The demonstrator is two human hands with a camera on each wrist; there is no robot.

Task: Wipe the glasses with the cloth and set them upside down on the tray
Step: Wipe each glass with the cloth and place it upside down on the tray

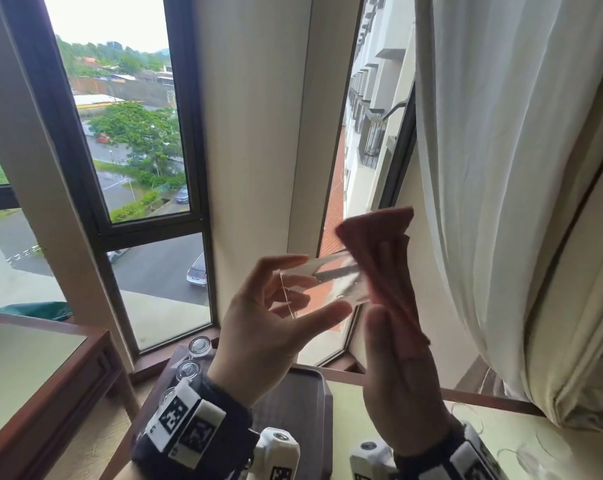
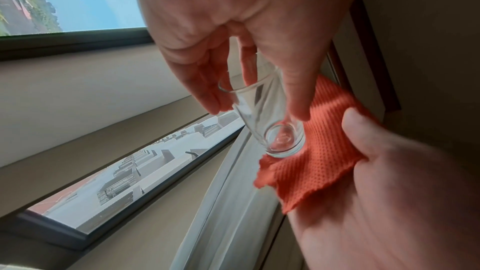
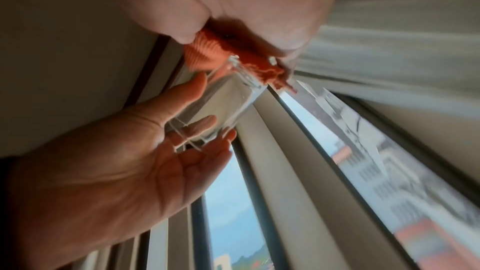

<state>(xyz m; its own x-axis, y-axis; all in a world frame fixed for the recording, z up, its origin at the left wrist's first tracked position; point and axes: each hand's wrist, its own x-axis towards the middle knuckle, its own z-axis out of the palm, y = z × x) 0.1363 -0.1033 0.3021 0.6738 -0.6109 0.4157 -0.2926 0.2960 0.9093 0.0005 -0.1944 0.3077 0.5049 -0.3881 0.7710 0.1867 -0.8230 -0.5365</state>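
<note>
Left hand (image 1: 258, 327) — clear glass (image 1: 322, 282), orange cloth (image 1: 379, 258)

Orange waffle-textured cloth (image 2: 311, 151), clear glass (image 2: 262, 116), seemingly grey tray (image 1: 303, 403).

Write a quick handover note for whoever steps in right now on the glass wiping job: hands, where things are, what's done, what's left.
Left hand: holds a clear glass by its rim end, lying sideways in mid-air before the window.
Right hand: holds the orange cloth against the glass's base end.
Tray: below the hands; its visible part is bare.
Other glasses: in a row left of the tray, thick bases up.
Done: this glass is picked up and being wiped.
Left: finish wiping, set it upside down on the tray, then do the rest.
</note>
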